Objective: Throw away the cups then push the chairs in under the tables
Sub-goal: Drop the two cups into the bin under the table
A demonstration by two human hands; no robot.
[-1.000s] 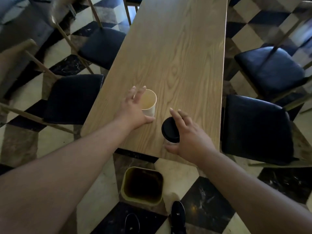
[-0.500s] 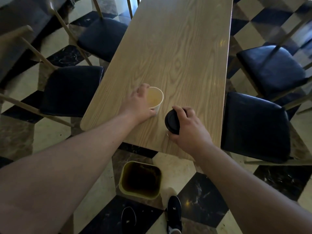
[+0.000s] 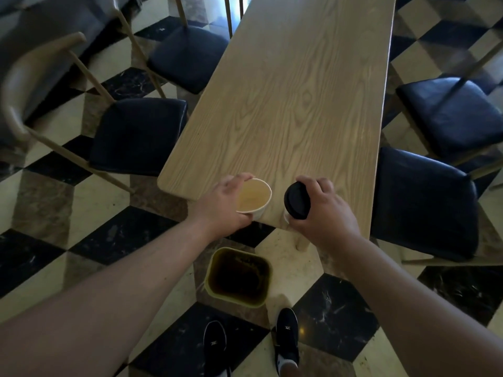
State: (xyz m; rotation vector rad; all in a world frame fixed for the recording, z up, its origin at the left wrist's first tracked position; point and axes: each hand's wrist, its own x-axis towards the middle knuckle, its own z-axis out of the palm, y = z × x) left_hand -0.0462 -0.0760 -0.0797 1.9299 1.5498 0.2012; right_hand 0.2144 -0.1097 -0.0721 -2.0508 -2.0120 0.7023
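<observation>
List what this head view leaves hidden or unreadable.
- Lidded cup: body hidden by its black lid and the right hand.
- Bin: inside too dark to read.
- Left chair: backrest blurred.
- Table: far end cut off by the top edge.

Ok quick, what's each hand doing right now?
Left hand: closed around the open paper cup, at the wooden table's near edge.
Right hand: closed around the cup with the black lid.

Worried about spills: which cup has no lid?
The cup in the left hand; it is open-topped, while the right hand's cup has a black lid.
</observation>
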